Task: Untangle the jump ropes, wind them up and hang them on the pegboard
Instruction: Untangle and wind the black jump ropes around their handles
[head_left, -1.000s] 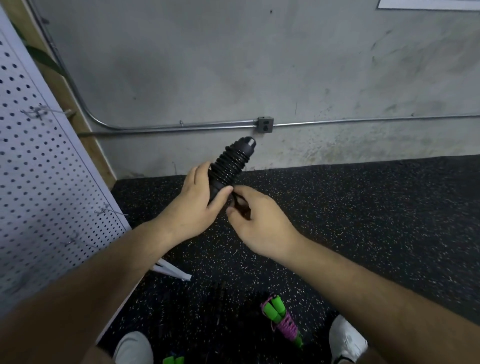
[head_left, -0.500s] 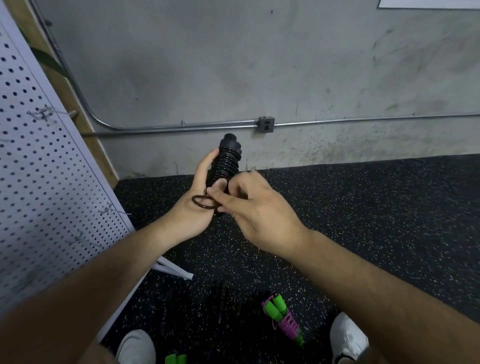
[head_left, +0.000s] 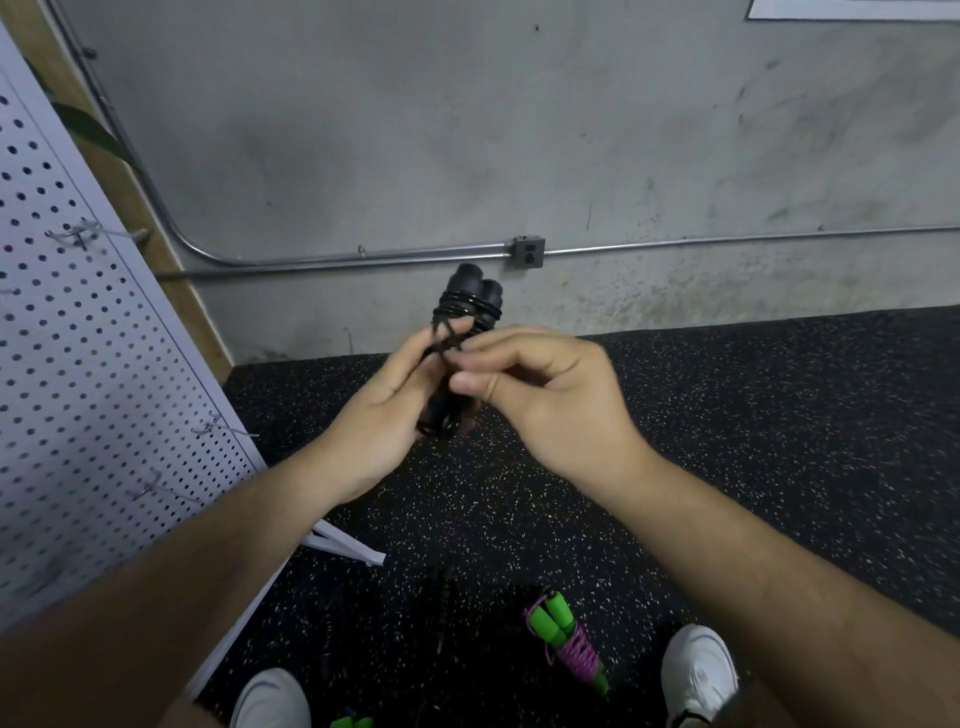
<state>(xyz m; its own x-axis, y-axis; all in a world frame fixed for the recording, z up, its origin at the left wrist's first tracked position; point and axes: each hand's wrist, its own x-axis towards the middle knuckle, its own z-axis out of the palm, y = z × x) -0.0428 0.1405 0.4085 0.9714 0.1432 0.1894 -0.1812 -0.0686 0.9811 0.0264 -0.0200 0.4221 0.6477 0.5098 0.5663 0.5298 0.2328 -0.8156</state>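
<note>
Speckled black floor (head_left: 727, 415), grey wall, pegboard (head_left: 78, 364) at left. Left hand (head_left: 384, 410) grips black rope (head_left: 462, 322) bundle upright, mid-air; right hand (head_left: 545, 395) pinches cord strand. Green-purple rope (head_left: 566, 639) wound, on floor between shoes.

Wound rope bundle held up between both hands, pegboard to the left, wall behind.

The left hand (head_left: 387, 415) and right hand (head_left: 540, 400) meet at centre, each touching the jump rope bundle (head_left: 462, 332), which stands nearly upright between them. The pegboard (head_left: 78, 364) leans along the left edge — its hooks (head_left: 78, 234) stick out toward the middle. Behind the hands a conduit (head_left: 363, 255) runs along the wall (head_left: 467, 130) to an outlet box (head_left: 528, 252). On the floor (head_left: 753, 415) below, a second wound rope (head_left: 563, 639) lies between two shoes (head_left: 696, 670).
</note>
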